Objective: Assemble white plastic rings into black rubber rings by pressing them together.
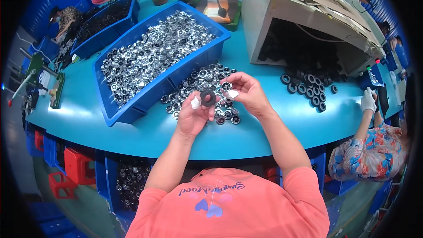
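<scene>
My left hand (191, 117) is closed on a black rubber tire (208, 98), its hole facing me, with something white wrapped at the thumb. Between the fingertips of my right hand (249, 93) is a small silver wheel rim (226, 86) with dark spokes; white covering shows on a finger there too. The tire and the rim are held a short way apart, over the teal table. Under and behind both hands lies a loose pile of the same silver rims (207, 78). A large blue bin (163, 86) full of rims stands just beyond, to the left.
A white box-like cabinet (260, 26) stands at the back right, with black tires (310, 89) spilling from its open front. A hand press (56, 90) sits at the far left. Another person's gloved hand (368, 100) is at the right. Red stools (79, 166) stand below.
</scene>
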